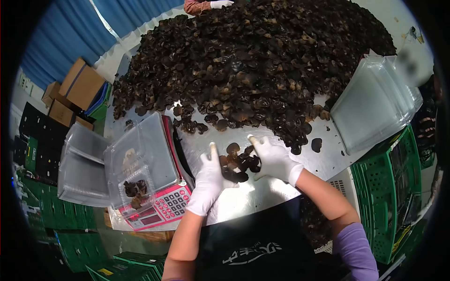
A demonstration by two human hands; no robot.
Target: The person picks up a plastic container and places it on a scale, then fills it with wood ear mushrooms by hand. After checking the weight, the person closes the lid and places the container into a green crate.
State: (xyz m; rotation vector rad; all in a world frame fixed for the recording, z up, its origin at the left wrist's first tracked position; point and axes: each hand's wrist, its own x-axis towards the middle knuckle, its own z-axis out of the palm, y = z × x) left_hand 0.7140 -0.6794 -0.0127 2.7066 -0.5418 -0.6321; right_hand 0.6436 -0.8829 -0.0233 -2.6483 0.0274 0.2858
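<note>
Left hand [209, 180] and right hand [275, 160] being spread, digits apart; dark fungus pieces [246, 161] being flanked right of pink scale [172, 206]; light, even pressure being advised.

Wears thin, close-fitting white gloves [200, 199] on the left hand [209, 179] and the right hand [277, 162], both short, ending just past the wrist, with a yellowish-tan tint at one fingertip of each. Leaves both forearms [186, 239] bare. Has a creased purple fabric sleeve [357, 250] at the right elbow. Wears, over the front, a near-black apron-like garment [267, 268], printed with bold white brush-style characters [251, 253], a curved white stroke and small, unreadable white lettering.
</note>
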